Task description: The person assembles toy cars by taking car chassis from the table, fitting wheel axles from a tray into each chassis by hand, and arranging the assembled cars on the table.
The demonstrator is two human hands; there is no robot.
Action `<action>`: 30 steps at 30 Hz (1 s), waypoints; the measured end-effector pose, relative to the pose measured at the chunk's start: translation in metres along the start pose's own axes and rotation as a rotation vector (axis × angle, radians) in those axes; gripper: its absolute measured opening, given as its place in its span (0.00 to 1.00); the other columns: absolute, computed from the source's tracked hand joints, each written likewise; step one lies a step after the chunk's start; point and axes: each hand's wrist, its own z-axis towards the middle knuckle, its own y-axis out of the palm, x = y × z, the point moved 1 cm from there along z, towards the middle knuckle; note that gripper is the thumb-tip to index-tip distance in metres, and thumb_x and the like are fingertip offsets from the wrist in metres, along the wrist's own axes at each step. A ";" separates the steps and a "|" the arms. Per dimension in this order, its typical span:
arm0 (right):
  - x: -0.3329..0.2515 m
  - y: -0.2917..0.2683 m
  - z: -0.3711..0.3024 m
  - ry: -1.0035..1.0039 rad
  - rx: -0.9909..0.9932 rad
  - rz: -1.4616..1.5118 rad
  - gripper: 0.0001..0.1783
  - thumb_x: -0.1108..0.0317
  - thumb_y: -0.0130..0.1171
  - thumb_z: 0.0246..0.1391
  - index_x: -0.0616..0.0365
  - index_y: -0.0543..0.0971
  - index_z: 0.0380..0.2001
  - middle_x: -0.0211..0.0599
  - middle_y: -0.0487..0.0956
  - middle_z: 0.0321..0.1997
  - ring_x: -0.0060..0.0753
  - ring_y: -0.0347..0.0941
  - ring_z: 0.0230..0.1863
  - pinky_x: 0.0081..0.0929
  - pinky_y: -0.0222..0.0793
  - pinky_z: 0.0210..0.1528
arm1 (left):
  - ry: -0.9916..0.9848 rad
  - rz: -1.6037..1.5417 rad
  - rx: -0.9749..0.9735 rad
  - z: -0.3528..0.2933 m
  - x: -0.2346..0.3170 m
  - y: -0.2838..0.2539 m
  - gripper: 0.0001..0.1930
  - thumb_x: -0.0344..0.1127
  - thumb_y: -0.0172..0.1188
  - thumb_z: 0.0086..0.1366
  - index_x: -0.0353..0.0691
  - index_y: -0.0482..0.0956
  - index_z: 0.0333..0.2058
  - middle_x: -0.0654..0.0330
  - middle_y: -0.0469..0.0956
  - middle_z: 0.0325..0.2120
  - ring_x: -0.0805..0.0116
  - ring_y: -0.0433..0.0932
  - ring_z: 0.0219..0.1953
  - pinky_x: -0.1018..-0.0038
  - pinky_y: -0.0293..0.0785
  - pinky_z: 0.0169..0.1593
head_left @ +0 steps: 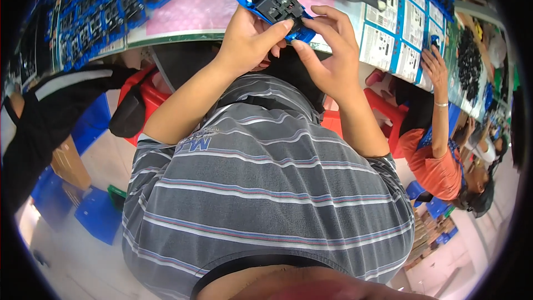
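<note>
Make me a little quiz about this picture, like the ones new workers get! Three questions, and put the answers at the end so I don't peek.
1. True or false: the person's left hand is holding the blue-and-black car-shaped piece.
2. Pick one: what colour is the top of the nearest co-worker on the right, whose hand is by the printed sheets?
A) green
B) orange
C) black
3. Fill the gap: in the picture, rows of blue-and-black pieces lie to the ____ of the pink sheet.

Key: 1. True. 2. B. 3. Left.
</note>
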 end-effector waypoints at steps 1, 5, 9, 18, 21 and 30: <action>0.001 0.005 0.001 -0.017 0.015 0.009 0.17 0.74 0.72 0.45 0.66 0.81 0.40 0.48 0.75 0.50 0.42 0.77 0.46 0.33 0.74 0.48 | -0.010 0.004 0.000 -0.003 0.000 -0.004 0.20 0.28 0.64 0.63 0.34 0.66 0.50 0.59 0.78 0.33 0.77 0.77 0.25 0.81 0.73 0.22; 0.001 0.011 0.007 -0.085 0.062 -0.036 0.14 0.76 0.66 0.52 0.65 0.80 0.44 0.44 0.77 0.51 0.36 0.76 0.49 0.28 0.72 0.50 | -0.013 0.057 0.047 -0.018 0.004 -0.013 0.23 0.29 0.66 0.62 0.36 0.64 0.51 0.59 0.78 0.33 0.77 0.77 0.24 0.80 0.74 0.23; 0.000 0.028 0.021 0.231 -0.028 0.377 0.16 0.74 0.66 0.54 0.64 0.78 0.46 0.39 0.80 0.42 0.30 0.78 0.43 0.25 0.75 0.45 | -0.008 0.068 0.002 -0.030 0.005 -0.020 0.25 0.32 0.67 0.61 0.38 0.63 0.52 0.61 0.77 0.32 0.77 0.76 0.24 0.80 0.72 0.23; 0.001 0.038 0.019 0.375 -0.213 0.455 0.13 0.71 0.64 0.57 0.64 0.78 0.45 0.34 0.79 0.41 0.25 0.75 0.45 0.24 0.73 0.48 | -0.109 0.123 0.065 -0.033 0.000 -0.031 0.20 0.42 0.65 0.65 0.38 0.70 0.47 0.63 0.76 0.23 0.80 0.74 0.18 0.82 0.68 0.17; -0.001 0.034 0.019 0.435 -0.251 0.527 0.14 0.72 0.64 0.58 0.64 0.78 0.47 0.33 0.79 0.41 0.24 0.74 0.45 0.23 0.73 0.47 | -0.147 0.000 0.068 -0.029 -0.004 -0.034 0.17 0.41 0.64 0.64 0.36 0.73 0.44 0.62 0.77 0.23 0.80 0.74 0.17 0.83 0.67 0.16; 0.010 0.023 0.014 0.487 -0.341 0.569 0.19 0.73 0.66 0.55 0.65 0.77 0.50 0.34 0.79 0.41 0.25 0.76 0.45 0.23 0.74 0.46 | -0.171 0.041 0.031 -0.023 -0.009 -0.032 0.12 0.38 0.60 0.67 0.36 0.73 0.43 0.63 0.77 0.26 0.80 0.74 0.20 0.84 0.68 0.19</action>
